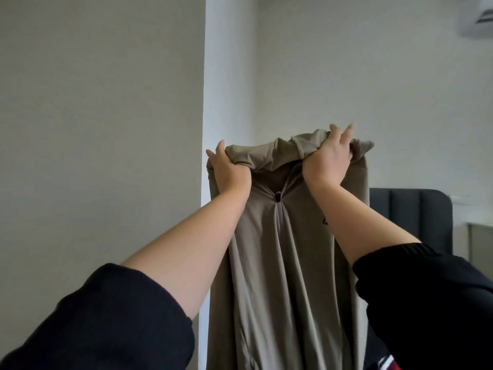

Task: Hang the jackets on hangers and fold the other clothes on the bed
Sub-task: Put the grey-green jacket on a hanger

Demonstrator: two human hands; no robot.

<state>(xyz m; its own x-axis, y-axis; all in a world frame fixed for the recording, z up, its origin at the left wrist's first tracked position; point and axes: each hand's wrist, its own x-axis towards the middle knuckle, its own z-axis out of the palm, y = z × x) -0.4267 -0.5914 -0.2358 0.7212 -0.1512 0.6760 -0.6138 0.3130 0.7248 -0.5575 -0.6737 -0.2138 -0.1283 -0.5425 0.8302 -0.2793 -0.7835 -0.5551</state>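
Observation:
A taupe jacket (282,263) with a hood and a dark front zipper pull hangs straight down in front of me, held high against the wall. My left hand (230,170) grips its top left shoulder. My right hand (326,160) clutches the bunched hood and top right shoulder. Both arms are raised, with dark sleeves pushed back. No hanger shows in the head view, and the jacket's lower part runs out of frame.
A white wall corner (208,89) stands just behind the jacket. A dark padded headboard (410,220) sits at the right, with an air conditioner (477,22) high on the right wall. A red and white item (388,363) peeks in at the bottom right.

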